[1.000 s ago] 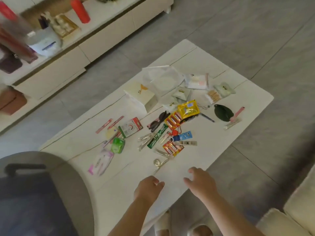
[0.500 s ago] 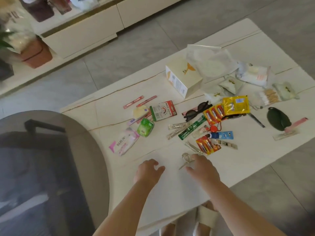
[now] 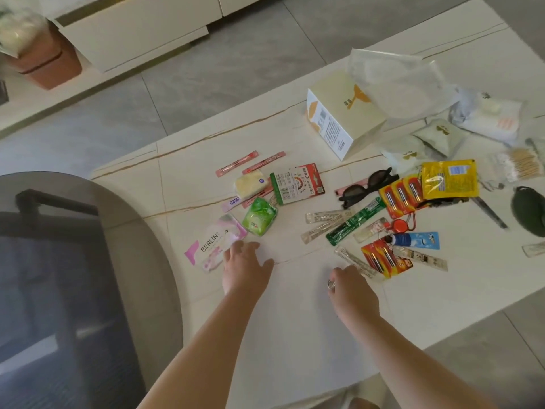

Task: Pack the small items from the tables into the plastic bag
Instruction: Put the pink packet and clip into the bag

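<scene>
Many small items lie on the white table (image 3: 295, 335): a pink BERLIN packet (image 3: 213, 243), a green sachet (image 3: 259, 216), a red-green card (image 3: 296, 184), sunglasses (image 3: 365, 184), battery packs (image 3: 401, 193), a yellow sachet (image 3: 449, 180) and a blue tube (image 3: 415, 240). The translucent plastic bag (image 3: 395, 84) rests crumpled at the back, behind a white box (image 3: 339, 119). My left hand (image 3: 244, 270) lies flat, fingers apart, fingertips on the BERLIN packet's edge. My right hand (image 3: 351, 290) is curled over a small silver metal piece (image 3: 331, 284), beside a clear strip (image 3: 354, 261).
A grey round tabletop (image 3: 59, 261) overlaps the white table at the left. A brown pot (image 3: 44, 63) and a low white cabinet (image 3: 132, 33) stand across the grey tiled floor. A dark green pouch (image 3: 529, 211) and cotton swabs (image 3: 522, 166) lie at the right edge.
My view has swung left and closer. My right hand reached the silver metal piece and closed over it. My left hand slid forward and left onto the BERLIN packet.
</scene>
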`<control>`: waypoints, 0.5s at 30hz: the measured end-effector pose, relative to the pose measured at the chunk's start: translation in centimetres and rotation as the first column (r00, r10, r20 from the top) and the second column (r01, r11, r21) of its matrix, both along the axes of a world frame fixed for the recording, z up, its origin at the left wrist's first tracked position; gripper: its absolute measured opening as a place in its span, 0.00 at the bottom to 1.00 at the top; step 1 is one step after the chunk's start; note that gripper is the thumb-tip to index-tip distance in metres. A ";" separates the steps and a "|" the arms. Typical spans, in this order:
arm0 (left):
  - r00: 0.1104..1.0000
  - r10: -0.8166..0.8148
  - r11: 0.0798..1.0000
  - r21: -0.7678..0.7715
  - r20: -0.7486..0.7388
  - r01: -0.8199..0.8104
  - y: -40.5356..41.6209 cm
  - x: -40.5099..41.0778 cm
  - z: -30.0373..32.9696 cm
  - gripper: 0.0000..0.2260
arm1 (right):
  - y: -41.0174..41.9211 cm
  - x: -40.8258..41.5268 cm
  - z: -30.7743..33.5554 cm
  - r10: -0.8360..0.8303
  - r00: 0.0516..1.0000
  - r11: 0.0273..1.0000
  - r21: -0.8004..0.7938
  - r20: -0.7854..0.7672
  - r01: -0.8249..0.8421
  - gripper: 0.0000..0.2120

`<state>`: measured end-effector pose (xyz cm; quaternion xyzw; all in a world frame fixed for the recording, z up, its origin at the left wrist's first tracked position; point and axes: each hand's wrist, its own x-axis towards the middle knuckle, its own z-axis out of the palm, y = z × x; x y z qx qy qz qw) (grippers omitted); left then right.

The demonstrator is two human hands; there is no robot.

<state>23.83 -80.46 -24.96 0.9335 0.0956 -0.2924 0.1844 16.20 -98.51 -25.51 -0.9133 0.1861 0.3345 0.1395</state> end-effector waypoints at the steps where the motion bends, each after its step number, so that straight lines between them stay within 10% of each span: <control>1: 1.000 0.002 1.000 0.004 0.002 -0.002 0.1 0.2 -0.1 0.23 | 0.1 0.2 -0.2 0.000 1.000 1.000 0.005 -0.009 0.001 0.10; 15: 0.998 -0.039 0.997 0.064 0.058 0.035 3.5 2.1 -0.8 0.25 | 5.5 6.0 -0.5 0.012 0.996 0.970 0.240 0.091 -0.034 0.12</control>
